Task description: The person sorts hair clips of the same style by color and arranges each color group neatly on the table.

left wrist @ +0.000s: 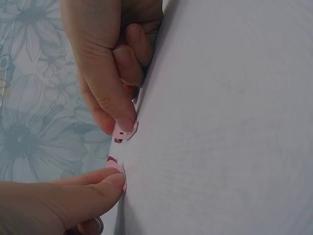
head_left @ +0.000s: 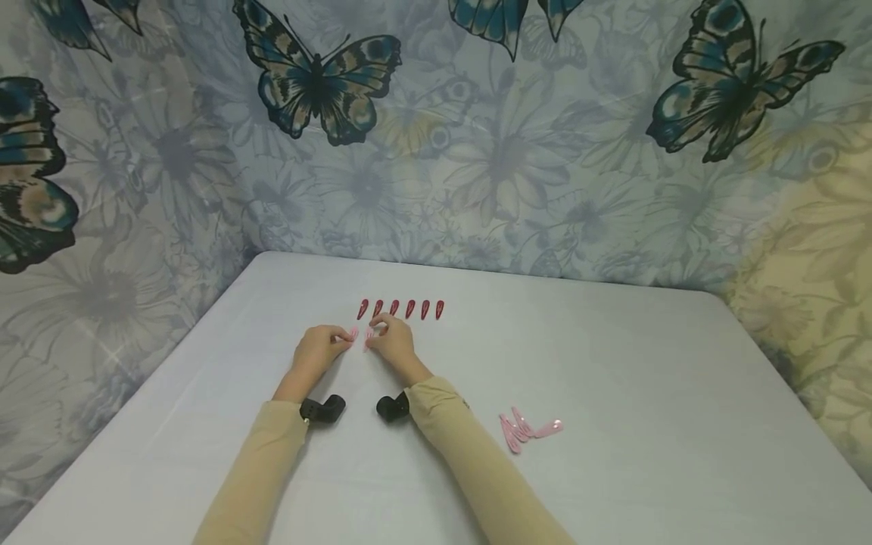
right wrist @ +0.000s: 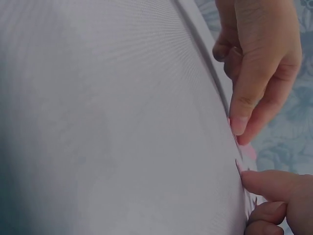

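Observation:
Near the far edge of the white table, my left hand (head_left: 319, 353) pinches a pink snap hair clip (head_left: 354, 332) between thumb and fingertips. Just to its right, my right hand (head_left: 397, 341) holds a second pink hair clip (head_left: 369, 338) by thumb and forefinger, low at the tabletop. The left wrist view shows this second clip (left wrist: 128, 131) under the right thumb, with small cut-out slots. Below it there, the left fingers cover most of the other clip (left wrist: 115, 164). Behind both hands runs a row of several dark red hair clips (head_left: 410, 309), standing side by side.
Right of my right forearm lies a loose cluster of pink hair clips (head_left: 514, 433), some overlapping. The white table (head_left: 613, 363) meets walls hung with butterfly and flower fabric (head_left: 504, 182) at the back and sides. Black wrist cameras (head_left: 325, 409) sit on both wrists.

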`<state>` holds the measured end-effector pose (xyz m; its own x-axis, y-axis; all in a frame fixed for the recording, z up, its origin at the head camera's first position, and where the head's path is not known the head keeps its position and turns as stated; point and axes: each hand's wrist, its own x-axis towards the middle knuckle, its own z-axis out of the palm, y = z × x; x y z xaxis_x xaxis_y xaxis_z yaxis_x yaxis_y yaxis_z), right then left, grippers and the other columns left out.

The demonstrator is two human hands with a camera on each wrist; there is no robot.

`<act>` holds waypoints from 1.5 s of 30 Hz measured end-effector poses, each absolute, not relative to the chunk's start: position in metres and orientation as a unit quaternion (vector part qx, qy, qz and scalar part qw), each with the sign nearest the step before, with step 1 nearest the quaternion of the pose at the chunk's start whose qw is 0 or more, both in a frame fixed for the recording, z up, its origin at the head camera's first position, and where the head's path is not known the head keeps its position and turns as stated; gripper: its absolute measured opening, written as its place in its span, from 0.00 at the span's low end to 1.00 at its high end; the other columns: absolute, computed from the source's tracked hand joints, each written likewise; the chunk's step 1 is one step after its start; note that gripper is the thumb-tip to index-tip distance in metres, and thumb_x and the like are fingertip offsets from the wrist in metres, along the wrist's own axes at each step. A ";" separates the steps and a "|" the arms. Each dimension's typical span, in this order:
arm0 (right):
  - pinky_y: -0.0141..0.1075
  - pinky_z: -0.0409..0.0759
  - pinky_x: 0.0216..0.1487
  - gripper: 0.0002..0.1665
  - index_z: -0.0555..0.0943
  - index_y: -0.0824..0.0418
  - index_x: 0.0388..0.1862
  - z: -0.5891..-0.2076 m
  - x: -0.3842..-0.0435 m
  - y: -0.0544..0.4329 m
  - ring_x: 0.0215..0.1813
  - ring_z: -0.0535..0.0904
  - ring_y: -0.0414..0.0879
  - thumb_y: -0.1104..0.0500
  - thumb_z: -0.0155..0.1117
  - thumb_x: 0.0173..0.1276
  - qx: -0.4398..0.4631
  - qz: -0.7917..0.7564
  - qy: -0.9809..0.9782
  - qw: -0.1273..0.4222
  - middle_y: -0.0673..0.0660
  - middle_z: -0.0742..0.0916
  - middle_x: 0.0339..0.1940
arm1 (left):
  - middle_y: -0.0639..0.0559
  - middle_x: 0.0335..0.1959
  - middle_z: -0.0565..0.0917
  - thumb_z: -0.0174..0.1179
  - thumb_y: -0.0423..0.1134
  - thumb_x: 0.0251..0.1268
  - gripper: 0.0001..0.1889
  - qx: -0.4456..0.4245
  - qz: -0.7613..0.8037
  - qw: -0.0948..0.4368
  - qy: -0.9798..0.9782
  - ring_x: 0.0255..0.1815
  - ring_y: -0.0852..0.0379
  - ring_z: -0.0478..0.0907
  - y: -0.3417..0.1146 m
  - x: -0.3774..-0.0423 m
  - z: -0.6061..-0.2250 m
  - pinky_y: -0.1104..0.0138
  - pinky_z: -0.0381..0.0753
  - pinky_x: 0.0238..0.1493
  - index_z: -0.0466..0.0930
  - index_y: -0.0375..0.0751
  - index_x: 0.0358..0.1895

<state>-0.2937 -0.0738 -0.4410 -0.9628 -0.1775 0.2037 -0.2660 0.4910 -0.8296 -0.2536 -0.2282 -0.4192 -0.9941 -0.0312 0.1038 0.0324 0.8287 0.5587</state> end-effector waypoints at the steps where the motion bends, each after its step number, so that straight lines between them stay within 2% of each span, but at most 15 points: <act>1: 0.29 0.66 0.28 0.14 0.83 0.66 0.37 -0.438 -0.291 -0.074 0.24 0.68 0.41 0.69 0.71 0.48 0.126 0.491 -0.861 0.046 0.54 0.76 0.18 | 0.40 0.32 0.86 0.64 0.36 0.62 0.09 0.002 -0.293 0.052 -0.955 0.29 0.53 0.74 -0.228 -0.254 -0.419 0.64 0.71 0.31 0.87 0.37 0.42; 6: 0.25 0.62 0.27 0.12 0.83 0.67 0.36 -0.434 -0.288 -0.073 0.23 0.64 0.38 0.69 0.71 0.50 0.115 0.495 -0.860 0.040 0.48 0.72 0.17 | 0.40 0.34 0.86 0.64 0.39 0.63 0.10 0.015 -0.292 0.045 -0.955 0.30 0.52 0.76 -0.227 -0.254 -0.417 0.64 0.72 0.30 0.88 0.39 0.43; 10: 0.25 0.61 0.27 0.12 0.83 0.68 0.36 -0.434 -0.291 -0.071 0.24 0.64 0.38 0.69 0.72 0.50 0.107 0.500 -0.859 0.028 0.48 0.71 0.18 | 0.39 0.37 0.87 0.64 0.39 0.63 0.11 0.017 -0.292 0.042 -0.955 0.31 0.51 0.77 -0.226 -0.254 -0.416 0.63 0.73 0.31 0.87 0.39 0.44; 15: 0.25 0.61 0.26 0.13 0.83 0.69 0.37 -0.433 -0.290 -0.069 0.23 0.64 0.38 0.68 0.72 0.51 0.108 0.510 -0.853 0.023 0.47 0.71 0.17 | 0.40 0.35 0.87 0.64 0.40 0.63 0.12 0.015 -0.292 0.039 -0.955 0.29 0.53 0.74 -0.225 -0.255 -0.416 0.65 0.70 0.29 0.87 0.39 0.45; 21: 0.26 0.62 0.27 0.13 0.84 0.68 0.40 -0.433 -0.291 -0.068 0.24 0.64 0.37 0.66 0.70 0.54 0.100 0.520 -0.848 0.011 0.52 0.76 0.20 | 0.39 0.38 0.87 0.63 0.40 0.64 0.12 0.017 -0.281 0.031 -0.959 0.31 0.51 0.76 -0.226 -0.256 -0.417 0.63 0.73 0.31 0.87 0.40 0.47; 24: 0.25 0.65 0.27 0.13 0.83 0.67 0.42 -0.432 -0.291 -0.069 0.24 0.67 0.36 0.63 0.69 0.59 0.077 0.555 -0.828 -0.019 0.54 0.81 0.24 | 0.38 0.44 0.87 0.62 0.41 0.65 0.12 0.022 -0.268 0.025 -0.963 0.38 0.47 0.81 -0.228 -0.255 -0.416 0.58 0.77 0.35 0.87 0.40 0.47; 28: 0.26 0.67 0.23 0.14 0.81 0.68 0.46 -0.425 -0.288 -0.062 0.19 0.67 0.35 0.61 0.65 0.64 0.039 0.608 -0.789 -0.076 0.49 0.78 0.20 | 0.37 0.48 0.86 0.62 0.42 0.66 0.12 0.025 -0.262 0.012 -0.965 0.42 0.45 0.83 -0.230 -0.255 -0.414 0.56 0.79 0.38 0.87 0.41 0.47; 31: 0.27 0.66 0.22 0.15 0.80 0.68 0.49 -0.415 -0.282 -0.049 0.17 0.65 0.37 0.61 0.62 0.67 0.044 0.614 -0.781 -0.104 0.47 0.73 0.19 | 0.37 0.46 0.86 0.61 0.43 0.66 0.13 0.026 -0.263 0.008 -0.964 0.41 0.45 0.82 -0.231 -0.254 -0.414 0.57 0.78 0.37 0.87 0.41 0.48; 38: 0.29 0.67 0.27 0.16 0.79 0.67 0.51 -0.385 -0.264 0.002 0.22 0.65 0.38 0.59 0.60 0.69 0.091 0.585 -0.794 -0.138 0.49 0.75 0.23 | 0.35 0.52 0.84 0.59 0.43 0.66 0.14 0.027 -0.258 0.001 -0.966 0.48 0.40 0.81 -0.232 -0.250 -0.415 0.52 0.79 0.43 0.86 0.41 0.49; 45: 0.31 0.67 0.30 0.16 0.77 0.68 0.52 -0.361 -0.247 0.060 0.25 0.67 0.39 0.60 0.58 0.71 0.107 0.595 -0.791 -0.094 0.47 0.76 0.27 | 0.35 0.51 0.84 0.59 0.43 0.68 0.14 0.021 -0.266 -0.004 -0.964 0.44 0.44 0.80 -0.229 -0.250 -0.416 0.52 0.77 0.45 0.85 0.40 0.50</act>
